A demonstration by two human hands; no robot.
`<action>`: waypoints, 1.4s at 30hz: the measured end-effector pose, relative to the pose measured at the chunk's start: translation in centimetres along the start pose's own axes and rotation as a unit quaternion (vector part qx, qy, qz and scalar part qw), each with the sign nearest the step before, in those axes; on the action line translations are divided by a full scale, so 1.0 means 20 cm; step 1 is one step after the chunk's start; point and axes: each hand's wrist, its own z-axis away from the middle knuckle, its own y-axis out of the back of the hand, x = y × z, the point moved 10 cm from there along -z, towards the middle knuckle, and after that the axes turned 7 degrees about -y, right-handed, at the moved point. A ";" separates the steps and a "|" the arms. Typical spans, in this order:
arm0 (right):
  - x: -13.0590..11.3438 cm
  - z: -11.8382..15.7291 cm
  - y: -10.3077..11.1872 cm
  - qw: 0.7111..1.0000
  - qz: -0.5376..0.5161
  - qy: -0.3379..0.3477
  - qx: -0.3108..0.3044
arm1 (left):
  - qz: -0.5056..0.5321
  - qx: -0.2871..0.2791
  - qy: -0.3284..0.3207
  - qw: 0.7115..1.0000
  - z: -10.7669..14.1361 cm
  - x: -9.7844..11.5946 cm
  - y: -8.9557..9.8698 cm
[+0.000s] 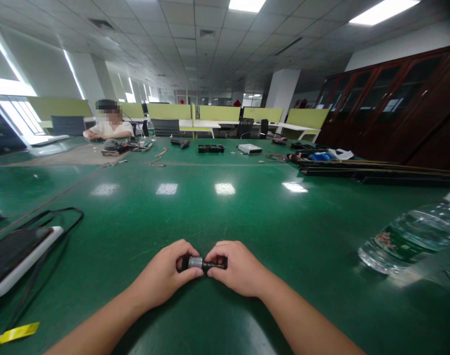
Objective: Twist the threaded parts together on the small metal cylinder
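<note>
Low over the green tabletop, both my hands grip one small cylindrical metal part. Its left section is a silver cylinder, and its right section is thinner, dark and ridged. My left hand is closed around the silver end, thumb in front and fingers behind. Thumb and fingers of my right hand pinch the dark, narrow end. The fingertips of the two hands almost meet at the middle of the part. Both outer ends are partly hidden by my fingers, and I cannot tell its exact kind.
A clear water bottle lies at the right. On the left is a white-edged device with a black strap. Across the table sit a power drill, a black bracket, a white box and a seated person. Long dark strips lie far right.
</note>
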 end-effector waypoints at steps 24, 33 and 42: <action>0.09 0.03 0.09 0.996 0.049 -0.047 -0.053 | -0.003 0.000 -0.018 1.000 0.00 0.01 0.00; 0.18 0.05 0.15 0.990 0.072 -0.102 -0.066 | -0.004 -0.001 -0.019 1.000 0.00 0.00 0.00; 0.10 0.04 0.09 0.995 0.058 -0.064 -0.053 | -0.009 0.004 -0.029 1.000 0.00 0.01 0.00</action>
